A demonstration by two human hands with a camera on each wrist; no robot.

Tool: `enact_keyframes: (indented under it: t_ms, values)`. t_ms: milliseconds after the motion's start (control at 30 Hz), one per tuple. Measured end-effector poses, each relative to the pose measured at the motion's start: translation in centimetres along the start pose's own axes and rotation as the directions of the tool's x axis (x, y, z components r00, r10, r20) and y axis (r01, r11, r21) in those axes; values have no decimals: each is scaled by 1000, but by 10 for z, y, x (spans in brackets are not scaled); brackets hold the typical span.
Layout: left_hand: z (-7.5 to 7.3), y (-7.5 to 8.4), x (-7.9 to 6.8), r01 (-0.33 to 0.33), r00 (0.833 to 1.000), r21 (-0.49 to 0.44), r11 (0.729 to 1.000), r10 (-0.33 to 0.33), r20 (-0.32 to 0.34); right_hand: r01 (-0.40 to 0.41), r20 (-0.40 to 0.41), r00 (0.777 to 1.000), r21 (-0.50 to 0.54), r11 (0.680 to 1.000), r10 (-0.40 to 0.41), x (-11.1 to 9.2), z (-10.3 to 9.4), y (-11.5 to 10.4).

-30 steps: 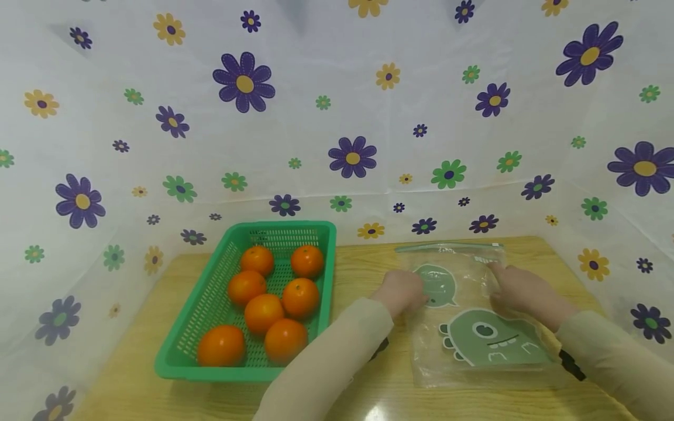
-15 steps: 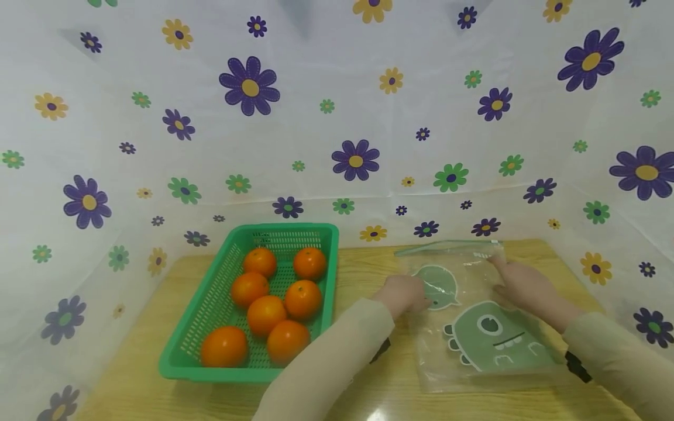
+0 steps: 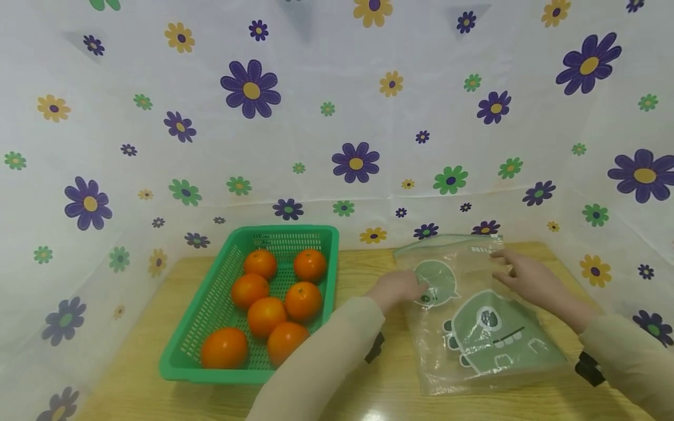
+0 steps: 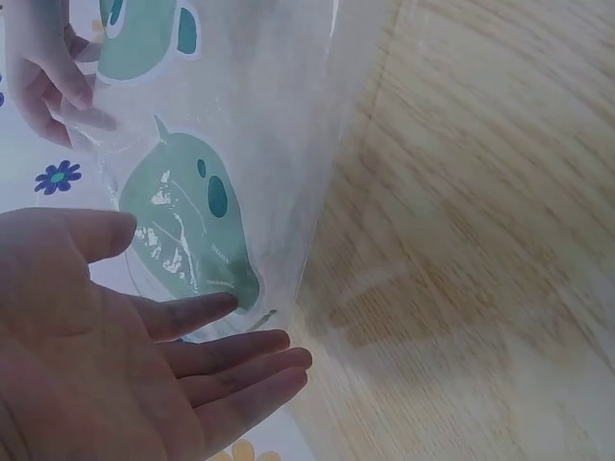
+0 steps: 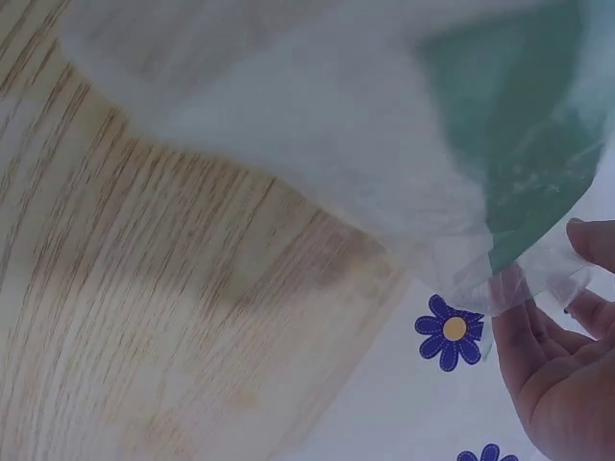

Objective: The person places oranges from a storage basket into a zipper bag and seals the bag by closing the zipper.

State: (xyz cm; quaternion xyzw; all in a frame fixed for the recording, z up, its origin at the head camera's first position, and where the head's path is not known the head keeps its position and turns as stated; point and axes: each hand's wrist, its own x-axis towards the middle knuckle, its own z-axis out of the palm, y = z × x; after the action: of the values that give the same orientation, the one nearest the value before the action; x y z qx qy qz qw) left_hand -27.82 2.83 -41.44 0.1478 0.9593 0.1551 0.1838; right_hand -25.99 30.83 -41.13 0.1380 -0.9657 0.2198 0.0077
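Plastic bag [image 3: 484,316], see-through and printed in green, sits right of centre in the head view, on the wooden table [image 3: 139,336], its thin green top strip [image 3: 444,238] bowed near the table's far edge. A round green shape is printed at its upper left, and a larger one with an eye and a toothed mouth below.

My left hand [image 3: 398,288] is at the bag's left edge. In my left wrist view its fingers reach out nearly straight from the lower left, the thumb well apart from them, gripping nothing; the fingertips overlap the film, though I cannot tell whether all of them touch it.

My right hand [image 3: 534,285] is at the bag's upper right edge, loosely spread, with thumb and forefinger apart. In my right wrist view the forefinger shows through the crinkled film at the right of the frame, and the thumb stands clear of it.

I wear light sleeves [image 3: 326,359], with a dark band [image 3: 590,367] at each wrist. To the left of the frame stands a green basket [image 3: 329,292] holding seven oranges [image 3: 267,317]. A white sheet [image 3: 300,134] printed with purple, yellow and green flowers fills the upper frame.
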Motion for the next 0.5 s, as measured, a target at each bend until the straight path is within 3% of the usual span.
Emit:
enact_keyframes:
  t_ms: [200, 300, 367, 500]
  values:
    - [-3, -3, -1, 18, 998, -134, 991, -24, -50, 20, -7, 1000, 206, 978, -19, -4, -6, 4]
    - [-5, -5, 0, 2, 996, -252, 968, -25, -87, 40, -32, 999, 240, 970, -33, -5, -10, 6]
    - [-6, -7, 1, -41, 993, -344, 938, -2, -122, 51, -45, 998, 244, 968, -41, -5, -12, 6]
    - [-11, -6, 5, -117, 985, -546, 830, 26, -172, 99, -64, 994, 266, 959, -85, -7, -16, 8]
